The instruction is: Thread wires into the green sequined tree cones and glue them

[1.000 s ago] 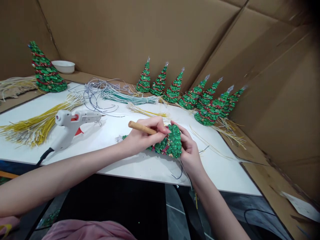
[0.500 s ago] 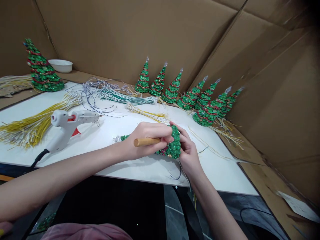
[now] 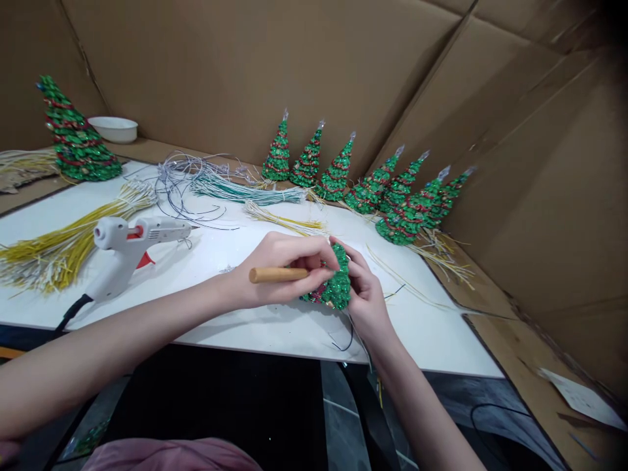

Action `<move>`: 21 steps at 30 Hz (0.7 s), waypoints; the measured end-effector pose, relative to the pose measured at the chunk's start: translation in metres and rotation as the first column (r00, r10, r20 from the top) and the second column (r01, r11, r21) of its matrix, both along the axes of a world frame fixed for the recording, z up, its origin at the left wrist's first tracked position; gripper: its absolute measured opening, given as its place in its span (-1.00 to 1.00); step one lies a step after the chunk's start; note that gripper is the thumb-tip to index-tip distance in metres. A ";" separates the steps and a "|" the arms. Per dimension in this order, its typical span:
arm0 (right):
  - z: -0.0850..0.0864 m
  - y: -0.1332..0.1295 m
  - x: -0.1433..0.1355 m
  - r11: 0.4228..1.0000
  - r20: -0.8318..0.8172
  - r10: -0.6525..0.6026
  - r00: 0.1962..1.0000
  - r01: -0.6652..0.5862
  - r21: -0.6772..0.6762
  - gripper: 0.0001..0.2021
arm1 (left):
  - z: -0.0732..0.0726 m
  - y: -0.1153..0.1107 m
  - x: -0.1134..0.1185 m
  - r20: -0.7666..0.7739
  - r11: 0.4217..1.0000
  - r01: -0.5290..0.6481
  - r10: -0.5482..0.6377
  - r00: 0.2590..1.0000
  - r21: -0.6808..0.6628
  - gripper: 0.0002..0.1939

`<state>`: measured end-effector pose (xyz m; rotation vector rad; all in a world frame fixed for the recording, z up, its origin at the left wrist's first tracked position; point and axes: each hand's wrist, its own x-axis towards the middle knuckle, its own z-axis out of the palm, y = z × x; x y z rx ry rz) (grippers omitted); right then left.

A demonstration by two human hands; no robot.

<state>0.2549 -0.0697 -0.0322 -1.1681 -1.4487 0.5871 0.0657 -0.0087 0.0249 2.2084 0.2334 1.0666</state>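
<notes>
A small green glittery Christmas tree [image 3: 338,284] lies on its side on the white board, its base toward the right. My right hand [image 3: 367,288] is closed around the base end. In my left hand [image 3: 289,261] is a slim wooden-handled tool [image 3: 275,275], pinched between thumb and fingers at the tree's decorated side. The tool's tip is hidden by my fingers and the tree. My left hand covers much of the tree's middle, and its clear top shows only slightly at the left. A dark wire [image 3: 350,337] hangs below the base, near my right wrist.
A white glue gun [image 3: 115,252] lies at the left by a bundle of yellow-and-white wires [image 3: 73,239]. Green wires [image 3: 245,190] lie behind. Several finished trees [image 3: 336,171] stand along the cardboard wall; a larger tree [image 3: 81,140] and white bowl [image 3: 115,129] are back left.
My left hand has drawn the tool slightly left, away from the base. My right hand keeps its hold on the tree. The whole view has shifted a little.
</notes>
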 end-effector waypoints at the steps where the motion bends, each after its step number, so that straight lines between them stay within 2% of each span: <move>1: 0.000 0.000 0.000 1.000 0.001 0.000 1.000 0.000 -0.001 -0.74 | 0.002 0.000 -0.002 -0.019 0.999 0.014 -0.015 1.000 -0.048 -0.92; 3: 0.000 0.000 0.000 1.000 0.006 0.002 1.000 -0.002 -0.002 -0.76 | 0.008 -0.002 -0.005 -0.059 0.994 0.041 -0.047 0.997 -0.103 -0.82; 6: 0.001 0.000 0.000 1.000 0.013 -0.002 1.000 0.002 0.000 -0.77 | 0.015 -0.003 -0.009 -0.135 0.994 0.046 -0.058 0.989 -0.095 -0.70; 11: 0.001 0.001 0.000 1.000 0.012 0.000 1.000 0.000 0.008 -0.75 | 0.017 -0.001 -0.008 -0.160 0.991 0.076 -0.094 0.983 -0.114 -0.86; 17: 0.002 0.000 -0.001 1.000 0.029 -0.003 1.000 0.004 -0.012 -0.78 | 0.021 -0.001 0.001 -0.147 0.982 0.164 -0.176 0.973 -0.089 -0.82; 21: 0.003 0.000 -0.001 1.000 0.013 0.007 1.000 -0.007 -0.015 -0.77 | 0.023 -0.001 0.004 -0.171 0.983 0.166 -0.178 0.969 -0.081 -0.81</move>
